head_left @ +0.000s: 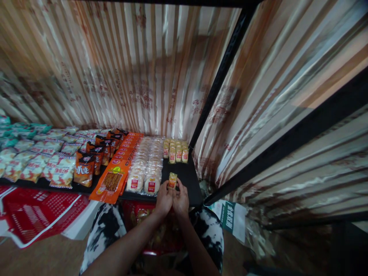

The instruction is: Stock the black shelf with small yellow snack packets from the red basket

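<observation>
So in the head view, both hands are together at the front edge of a black shelf (193, 188), sharing one small yellow packet (172, 180) with a red-and-orange label. The left hand (163, 198) has its fingertips on one side of it, the right hand (181, 197) has the other, so it's pinched between the two. The packet's standing roughly upright over the bare bit of shelf; can't tell if its bottom edge touches down.

Just behind it, near the back corner, there's a little block of matching yellow packets (178, 155) in rows. Going left from there you've got two columns of round crackers (151, 184) in clear wrap, then overlapping flat orange bags (113, 182) with stick snacks showing, brown-and-orange bags (84, 168) standing up, a big bunch of white bags (62, 170), and some green ones (24, 132) at the far end.

Below the shelf on the left is a red basket (46, 214) with a white handle. Striped, shiny curtains (143, 57) hang behind everything.
</observation>
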Demonstrator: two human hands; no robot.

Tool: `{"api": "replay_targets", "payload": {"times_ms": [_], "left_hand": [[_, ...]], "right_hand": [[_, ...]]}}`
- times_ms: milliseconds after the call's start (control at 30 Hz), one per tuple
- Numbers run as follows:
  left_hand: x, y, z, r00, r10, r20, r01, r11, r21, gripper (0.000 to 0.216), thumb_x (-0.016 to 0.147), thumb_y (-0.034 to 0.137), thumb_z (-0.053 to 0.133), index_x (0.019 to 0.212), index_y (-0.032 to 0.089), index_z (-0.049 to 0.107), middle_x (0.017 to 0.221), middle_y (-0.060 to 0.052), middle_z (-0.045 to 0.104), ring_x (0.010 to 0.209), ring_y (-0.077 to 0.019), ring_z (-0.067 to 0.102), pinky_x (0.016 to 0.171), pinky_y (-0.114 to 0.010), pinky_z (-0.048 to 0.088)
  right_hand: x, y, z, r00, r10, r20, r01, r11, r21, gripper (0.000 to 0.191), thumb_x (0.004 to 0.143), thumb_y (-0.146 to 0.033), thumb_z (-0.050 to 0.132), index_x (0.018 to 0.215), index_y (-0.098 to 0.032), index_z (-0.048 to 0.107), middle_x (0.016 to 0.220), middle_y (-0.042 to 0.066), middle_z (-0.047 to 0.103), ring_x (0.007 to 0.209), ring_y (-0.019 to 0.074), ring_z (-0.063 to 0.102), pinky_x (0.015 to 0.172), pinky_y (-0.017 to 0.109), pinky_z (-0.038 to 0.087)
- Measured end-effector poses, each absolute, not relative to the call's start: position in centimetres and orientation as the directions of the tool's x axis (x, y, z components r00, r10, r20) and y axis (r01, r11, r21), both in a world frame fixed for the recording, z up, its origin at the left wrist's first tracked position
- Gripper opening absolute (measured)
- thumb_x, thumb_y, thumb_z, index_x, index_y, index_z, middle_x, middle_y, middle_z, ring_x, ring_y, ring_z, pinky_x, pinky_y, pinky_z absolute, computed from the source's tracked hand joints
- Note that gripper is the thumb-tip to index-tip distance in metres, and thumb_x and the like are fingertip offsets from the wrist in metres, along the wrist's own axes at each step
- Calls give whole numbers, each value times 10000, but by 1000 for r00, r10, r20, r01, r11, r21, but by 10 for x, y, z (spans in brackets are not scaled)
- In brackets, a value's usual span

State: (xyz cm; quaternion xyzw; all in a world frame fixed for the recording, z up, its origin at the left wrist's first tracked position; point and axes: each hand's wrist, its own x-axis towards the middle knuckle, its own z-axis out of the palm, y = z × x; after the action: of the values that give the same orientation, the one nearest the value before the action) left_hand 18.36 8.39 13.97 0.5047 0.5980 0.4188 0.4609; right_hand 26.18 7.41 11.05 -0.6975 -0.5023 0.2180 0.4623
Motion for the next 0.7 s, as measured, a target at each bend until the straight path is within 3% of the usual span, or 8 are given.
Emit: {"api": "replay_targets", "payload": {"times_ms": [200, 400, 700], "left_hand": [[189, 86, 144, -100, 984, -144, 190, 161, 968, 396, 783, 154, 440, 1174, 166, 498, 1198, -92, 588, 1104, -184, 536, 986, -290, 369], [190, 91, 150, -93, 983, -158, 204, 175, 963, 411, 797, 157, 416, 1204, 142, 478, 1241, -113, 555, 1157, -179, 504, 1004, -267, 350], [196, 103, 143, -101, 984, -145, 215, 164, 963, 448, 816, 227, 433, 1252, 129, 465, 1347, -136, 472, 1269, -210, 407, 1093, -337, 252]], "right_hand": [[261, 85, 97, 358, 923, 144, 349, 11, -937, 508, 764, -289, 510, 1271, -260, 501, 1147, 87, 543, 807, 170, 639, 719, 283, 527], [257, 96, 92, 348, 929, 126, 229, 46, -972, 519, 751, -261, 505, 1269, -241, 501, 1145, 99, 521, 818, 181, 649, 777, 322, 529], [260, 113, 97, 376, 915, 149, 382, -6, -924, 483, 730, -224, 459, 1198, -188, 570, 1000, 97, 575, 929, 215, 595, 857, 324, 480]]}}
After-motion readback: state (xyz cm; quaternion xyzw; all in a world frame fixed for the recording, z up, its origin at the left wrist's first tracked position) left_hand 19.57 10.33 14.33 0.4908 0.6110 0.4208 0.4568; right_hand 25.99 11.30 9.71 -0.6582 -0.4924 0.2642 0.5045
